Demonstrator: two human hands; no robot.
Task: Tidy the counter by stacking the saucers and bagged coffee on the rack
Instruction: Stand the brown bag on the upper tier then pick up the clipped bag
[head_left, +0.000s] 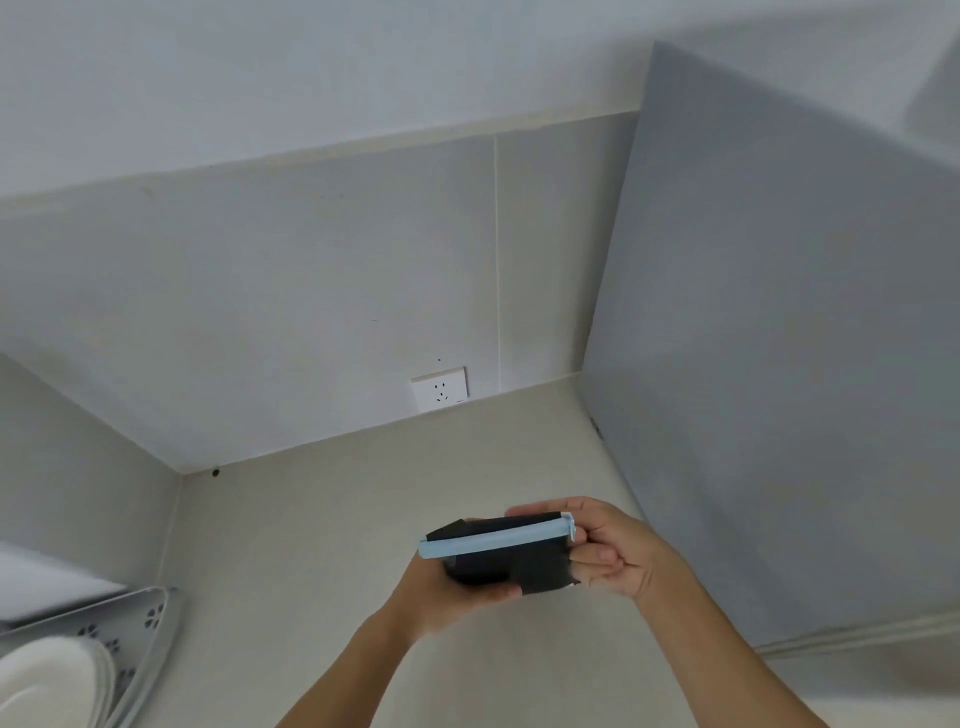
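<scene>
Both hands, the left hand and right hand, grasp the coffee bag at mid-frame above the desk; its blue clip could slip off, spilling coffee before the rack at lower left.

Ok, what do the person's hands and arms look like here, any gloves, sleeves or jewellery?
Both are bare. The left hand and the right hand wear no gloves, and no rings, watch or wristbands show. Both forearms are uncovered right down to the bottom edge of the picture, so no sleeve comes into view. No marks or tattoos can be made out.

White wall socket low on backsplash; grey panel standing at right.
</scene>
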